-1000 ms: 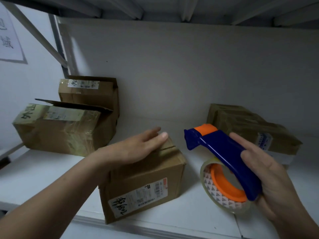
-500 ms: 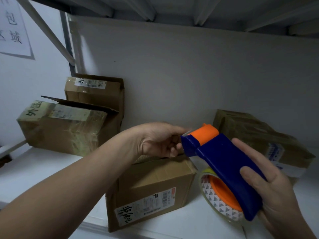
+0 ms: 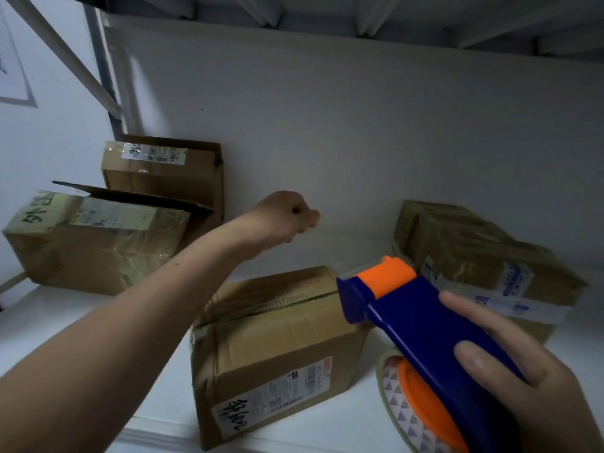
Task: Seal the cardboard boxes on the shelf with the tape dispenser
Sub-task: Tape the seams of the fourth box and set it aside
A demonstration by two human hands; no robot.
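Note:
A small cardboard box (image 3: 277, 335) with a white label sits at the front of the white shelf (image 3: 65, 322), its top seam running left to right. My right hand (image 3: 523, 380) grips the blue and orange tape dispenser (image 3: 408, 315) just right of the box, its orange mouth over the box's far right corner. The clear tape roll (image 3: 402, 397) hangs below it. My left hand (image 3: 287, 217) is raised behind the box with curled fingers. It seems to pinch the end of a faint clear tape strip running back to the dispenser's mouth.
Two cardboard boxes stand at the back left: a low one (image 3: 91, 243) with a raised flap and a taller one (image 3: 163, 171) behind it. A taped box (image 3: 483, 256) lies at the right against the back wall. An upper shelf is close overhead.
My left hand went from lying flat on the box to the dispenser's mouth, then rose up and away behind the box with fingers curled. The dispenser stayed by the box's right corner.

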